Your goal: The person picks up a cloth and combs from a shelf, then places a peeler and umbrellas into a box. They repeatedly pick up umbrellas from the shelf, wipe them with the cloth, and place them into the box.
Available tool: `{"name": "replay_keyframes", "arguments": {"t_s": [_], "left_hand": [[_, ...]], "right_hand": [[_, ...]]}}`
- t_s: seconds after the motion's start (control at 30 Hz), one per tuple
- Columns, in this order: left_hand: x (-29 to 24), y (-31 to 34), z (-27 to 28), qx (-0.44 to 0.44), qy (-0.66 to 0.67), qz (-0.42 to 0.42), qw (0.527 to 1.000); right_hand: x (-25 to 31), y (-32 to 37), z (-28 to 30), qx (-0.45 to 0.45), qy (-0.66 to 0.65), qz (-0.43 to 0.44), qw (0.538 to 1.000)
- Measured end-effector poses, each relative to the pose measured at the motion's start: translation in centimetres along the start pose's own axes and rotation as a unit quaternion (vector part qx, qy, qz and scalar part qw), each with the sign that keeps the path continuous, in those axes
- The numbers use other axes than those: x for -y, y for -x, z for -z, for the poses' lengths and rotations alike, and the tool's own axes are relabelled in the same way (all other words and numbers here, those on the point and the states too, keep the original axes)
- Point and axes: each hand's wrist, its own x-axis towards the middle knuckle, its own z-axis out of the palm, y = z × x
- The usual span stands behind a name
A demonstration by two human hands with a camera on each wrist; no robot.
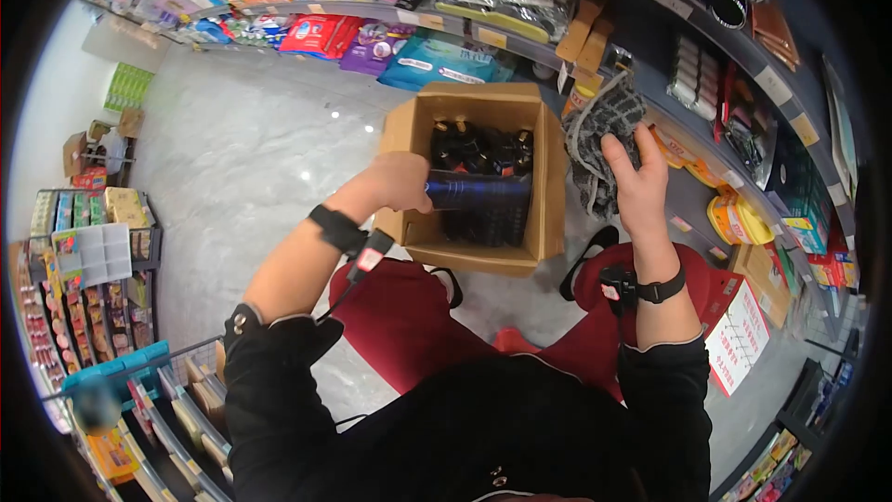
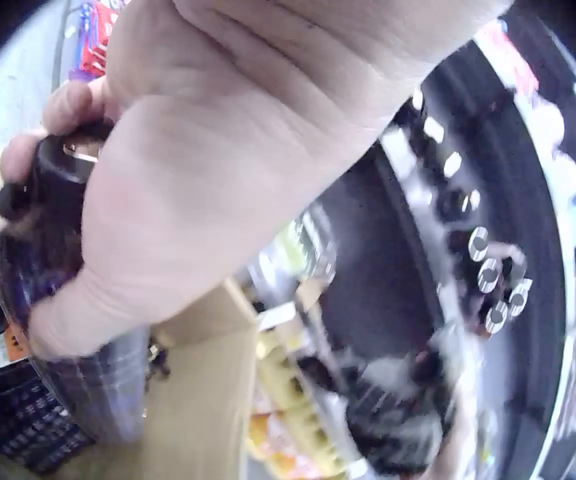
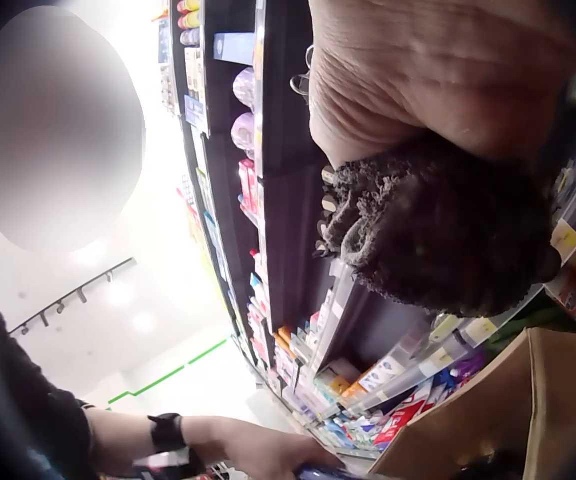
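Note:
My left hand (image 1: 401,182) grips a dark bottle (image 1: 483,191) with a blue sheen by one end, over an open cardboard box (image 1: 552,181). In the left wrist view the bottle (image 2: 113,390) has a black top, and fingers and thumb wrap round it. Several dark bottles with gold-coloured parts (image 1: 455,144) stand inside the box. To the right of the box, my right hand (image 1: 639,184) holds up a grey and black checked cloth (image 1: 595,135). The right wrist view shows the cloth (image 3: 438,230) bunched up below the palm.
Curved store shelves (image 1: 790,98) run along the back and right, full of packaged goods. Bagged packs (image 1: 446,60) line the lower shelf behind the box. Grey floor (image 1: 242,149) spreads to the left. A display rack (image 1: 102,297) and a red-and-white sign (image 1: 739,339) flank the person.

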Motion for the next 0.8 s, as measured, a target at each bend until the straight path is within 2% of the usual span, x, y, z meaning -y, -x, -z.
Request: {"name": "replay_keyframes", "arguments": {"t_s": [0.03,0.07,0.1,0.13,0.2,0.23,0.27,0.3,0.33,0.4,0.43,0.47,0.53,0.57,0.6,0.67,0.7,0.73,0.77,0.8], "left_hand": [[0.6,1.8,0.6,-0.009,0.145,0.021,0.989],[1.5,3.1,0.1,-0.023,0.144,0.024,0.989],[2.2,4.1,-1.1,-0.048,0.311,0.013,0.949],[2.4,5.0,-2.3,-0.072,0.470,-0.004,0.880],[1.8,6.5,-4.4,-0.063,0.611,0.011,0.789],[0.7,7.0,-5.5,-0.076,0.692,-0.012,0.718],[-0.4,7.5,-6.4,-0.078,0.750,-0.024,0.657],[-0.8,7.3,-7.6,-0.042,0.784,-0.082,0.614],[-1.2,7.1,-8.7,-0.002,0.811,-0.139,0.569],[-4.5,7.5,-9.4,-0.014,0.845,-0.133,0.519],[-5.7,7.3,-10.4,-0.047,0.869,-0.155,0.469],[-5.6,8.0,-11.2,-0.039,0.905,-0.178,0.383],[-5.2,9.0,-10.5,0.003,0.798,-0.185,0.573],[-5.0,9.6,-10.6,0.025,0.788,-0.152,0.595],[-5.0,10.2,-11.0,0.032,0.788,-0.151,0.597],[-5.1,11.4,-11.2,0.059,0.758,-0.161,0.629],[-5.6,12.0,-10.8,0.058,0.752,-0.174,0.633],[-5.8,11.9,-10.6,0.059,0.749,-0.178,0.635],[-6.1,11.8,-10.6,0.073,0.767,-0.201,0.605],[-6.3,11.7,-10.5,0.086,0.783,-0.225,0.574]], "right_hand": [[0.2,0.0,0.0,-0.009,-0.016,0.001,1.000],[0.5,0.1,-0.1,-0.019,-0.031,0.004,0.999],[0.5,0.3,-0.1,-0.022,-0.042,0.010,0.999],[1.0,0.6,-0.3,-0.023,-0.043,0.024,0.999],[2.0,1.4,-0.8,-0.043,0.004,0.096,0.995],[2.5,2.0,-1.3,-0.028,0.013,0.115,0.993],[3.3,2.7,-2.2,-0.018,0.074,0.168,0.983],[4.1,3.7,-3.1,0.025,0.119,0.218,0.968],[4.9,4.3,-4.7,0.057,0.137,0.308,0.940],[4.3,6.9,-8.2,0.133,0.123,0.416,0.891],[5.4,8.4,-8.7,0.179,0.211,0.403,0.873],[5.1,8.6,-9.1,0.173,0.187,0.398,0.881],[4.7,6.6,-8.4,0.129,0.237,0.399,0.876],[3.8,5.2,-7.9,0.066,0.246,0.382,0.888],[2.8,3.7,-7.1,0.005,0.253,0.360,0.898],[1.8,0.9,-5.5,-0.093,0.242,0.279,0.925],[1.1,0.3,-5.1,-0.096,0.244,0.281,0.923],[0.4,-0.1,-4.9,-0.048,-0.074,0.063,0.994],[-0.2,-0.3,-4.6,0.010,-0.381,-0.164,0.910],[3.0,0.9,-4.8,0.091,-0.495,-0.218,0.836]]}}
